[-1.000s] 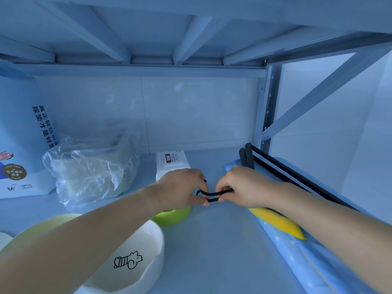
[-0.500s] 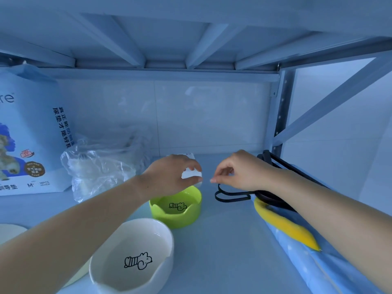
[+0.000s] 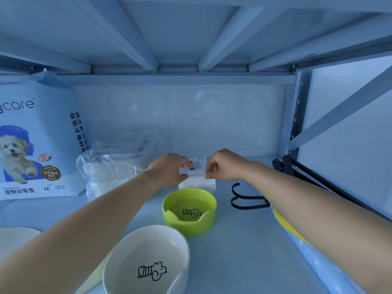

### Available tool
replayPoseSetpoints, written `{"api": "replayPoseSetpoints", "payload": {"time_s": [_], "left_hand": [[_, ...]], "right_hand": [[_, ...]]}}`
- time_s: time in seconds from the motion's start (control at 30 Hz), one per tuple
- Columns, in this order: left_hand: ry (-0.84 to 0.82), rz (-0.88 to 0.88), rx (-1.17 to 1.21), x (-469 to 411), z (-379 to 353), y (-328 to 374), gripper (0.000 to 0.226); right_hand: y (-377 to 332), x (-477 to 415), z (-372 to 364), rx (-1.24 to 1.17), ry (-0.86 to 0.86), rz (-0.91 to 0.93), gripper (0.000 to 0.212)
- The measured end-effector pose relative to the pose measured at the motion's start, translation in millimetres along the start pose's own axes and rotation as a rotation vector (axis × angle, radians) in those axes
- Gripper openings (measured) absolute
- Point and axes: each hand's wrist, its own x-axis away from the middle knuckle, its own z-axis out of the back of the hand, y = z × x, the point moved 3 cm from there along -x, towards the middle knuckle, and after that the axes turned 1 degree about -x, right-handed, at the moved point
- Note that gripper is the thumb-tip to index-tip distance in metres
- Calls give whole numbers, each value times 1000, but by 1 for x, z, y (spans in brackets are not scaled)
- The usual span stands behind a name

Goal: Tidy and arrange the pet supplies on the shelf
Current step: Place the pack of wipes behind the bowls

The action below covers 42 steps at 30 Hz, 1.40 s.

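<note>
The shelf (image 3: 244, 240) carries everything. A large pet-pad bag (image 3: 36, 141) stands upright in its back left corner, with a crumpled clear plastic bag (image 3: 110, 168) just beside it. A rolled blue mat (image 3: 318, 264) lies along the right edge. A white bowl (image 3: 135, 251) sits at the front edge, and a green bowl (image 3: 191, 228) sits behind it, near the middle. The white wipes pack (image 3: 199, 181) lies just behind the green bowl, toward the back edge. A black strap loop (image 3: 246, 200) lies to its right. The left hand (image 3: 169, 170) grips the pack's left side, fingers curled; the right hand (image 3: 224, 166) pinches its right edge.
</note>
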Motion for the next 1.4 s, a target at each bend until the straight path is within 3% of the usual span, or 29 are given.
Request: {"api": "replayPoseSetpoints", "payload": {"time_s": [0.3,0.67,0.83,1.1,1.4], "left_hand": [[-178,-42,-151,-24,-21,4,42],[-77,-61,-74,-47,-36,12,37],[-199,-109,148,-46,-43,23,40],[-216,-109,50,-40,-31,9,38],[-321,-103,-154,-51,-50,14,47]], "right_hand": [[8,-21,-17,118,-121,-21,54],[26,-26,-16,277,-183,-67,57],[45,-18,0,344,-224,-124,54],[43,-9,-13,379,-297,36,51],[48,-23,-28,506,-474,0,63]]}}
